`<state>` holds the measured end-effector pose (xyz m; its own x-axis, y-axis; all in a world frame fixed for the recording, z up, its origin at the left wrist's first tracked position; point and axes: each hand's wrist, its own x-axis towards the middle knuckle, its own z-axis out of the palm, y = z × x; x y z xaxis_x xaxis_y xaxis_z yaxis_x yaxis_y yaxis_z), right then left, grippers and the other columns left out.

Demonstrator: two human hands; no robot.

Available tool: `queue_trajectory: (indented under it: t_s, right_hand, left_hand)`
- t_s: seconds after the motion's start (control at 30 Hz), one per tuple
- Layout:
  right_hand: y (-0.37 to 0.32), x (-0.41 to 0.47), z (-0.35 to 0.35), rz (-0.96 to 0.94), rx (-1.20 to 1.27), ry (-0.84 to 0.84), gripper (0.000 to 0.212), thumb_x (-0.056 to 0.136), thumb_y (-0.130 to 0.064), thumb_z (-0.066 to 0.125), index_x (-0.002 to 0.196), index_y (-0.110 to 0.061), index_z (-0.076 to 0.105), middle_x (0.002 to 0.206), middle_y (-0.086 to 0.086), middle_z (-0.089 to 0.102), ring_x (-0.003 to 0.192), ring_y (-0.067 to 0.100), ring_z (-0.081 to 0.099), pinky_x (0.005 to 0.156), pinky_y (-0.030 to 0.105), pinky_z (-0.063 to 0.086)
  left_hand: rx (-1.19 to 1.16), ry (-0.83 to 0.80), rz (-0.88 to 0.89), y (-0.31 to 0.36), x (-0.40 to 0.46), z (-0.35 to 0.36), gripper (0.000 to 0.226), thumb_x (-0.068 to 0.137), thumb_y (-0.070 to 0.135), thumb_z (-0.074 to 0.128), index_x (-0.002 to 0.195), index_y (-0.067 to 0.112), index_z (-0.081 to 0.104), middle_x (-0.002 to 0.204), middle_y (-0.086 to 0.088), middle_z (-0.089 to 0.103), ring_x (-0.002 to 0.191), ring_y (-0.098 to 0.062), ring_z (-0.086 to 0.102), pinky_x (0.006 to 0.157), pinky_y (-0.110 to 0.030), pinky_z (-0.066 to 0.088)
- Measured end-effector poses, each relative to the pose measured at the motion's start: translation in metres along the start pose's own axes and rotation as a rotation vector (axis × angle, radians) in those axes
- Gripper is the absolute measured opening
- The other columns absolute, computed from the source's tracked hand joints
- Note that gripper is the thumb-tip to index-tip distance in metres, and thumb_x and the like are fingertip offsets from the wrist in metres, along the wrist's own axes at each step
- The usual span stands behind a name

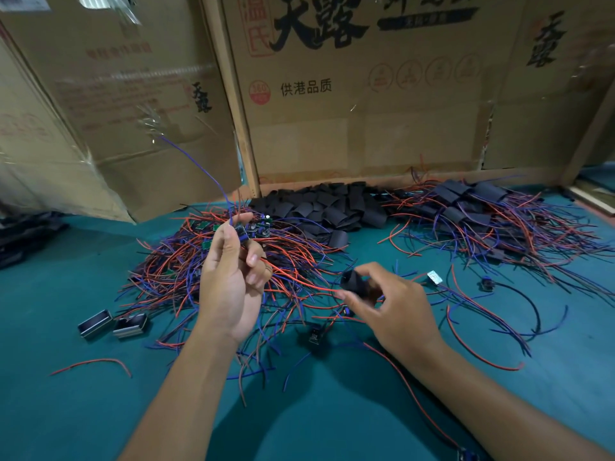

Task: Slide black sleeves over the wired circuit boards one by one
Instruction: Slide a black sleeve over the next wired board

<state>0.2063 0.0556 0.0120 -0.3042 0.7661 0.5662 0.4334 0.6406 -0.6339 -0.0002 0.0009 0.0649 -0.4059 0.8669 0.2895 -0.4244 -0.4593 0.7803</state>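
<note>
My left hand (229,277) is raised above the table and pinches a small wired circuit board (242,232) between thumb and fingers. A blue wire rises from the board and a red wire (299,281) trails right toward my right hand. My right hand (392,307) pinches a black sleeve (354,282), whose open end faces the red wire's tip. Behind my left hand lies a heap of unsleeved boards with red and blue wires (186,261). Loose black sleeves (326,207) are piled at the back centre. Sleeved boards with wires (482,211) lie at the back right.
The table has a teal mat (332,410). Two small metal housings (113,324) lie at the left. Stray wires, a black part (314,334) and a loose board (435,277) are scattered in front and to the right. Cardboard boxes (332,94) wall off the back.
</note>
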Motion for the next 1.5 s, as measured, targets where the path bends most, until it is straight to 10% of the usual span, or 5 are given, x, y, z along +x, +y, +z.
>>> queue_trajectory:
  t_s: [0.23,0.57,1.5]
  right_hand:
    - [0.003,0.005,-0.01,-0.132,-0.18,-0.058,0.035,0.088,-0.032,0.07,0.121,-0.021,0.066,0.094,-0.002,0.061,0.087,0.02,0.061,0.072,0.039,0.052]
    - [-0.003,0.001,-0.014,-0.192,-0.213,-0.144,0.033,0.086,-0.04,0.069,0.115,-0.023,0.068,0.101,-0.004,0.065,0.091,0.018,0.063,0.073,0.034,0.051]
    - [-0.012,-0.009,-0.005,0.057,-0.127,-0.037,0.036,0.08,-0.06,0.064,0.081,-0.024,0.066,0.059,-0.007,0.063,0.06,0.017,0.061,0.063,0.037,0.05]
  left_hand:
    - [0.028,0.007,-0.01,-0.001,0.001,-0.004,0.03,0.103,0.037,0.038,0.111,0.018,0.059,0.059,0.003,0.035,0.046,-0.008,0.023,0.046,-0.019,0.022]
    - [0.038,0.013,0.0,-0.001,0.003,-0.005,0.03,0.106,0.036,0.036,0.108,0.019,0.061,0.059,0.003,0.035,0.046,-0.008,0.022,0.046,-0.019,0.021]
    - [0.089,-0.04,0.033,-0.005,-0.004,0.009,0.028,0.101,0.037,0.038,0.106,0.02,0.06,0.058,0.003,0.035,0.042,-0.007,0.024,0.044,-0.018,0.027]
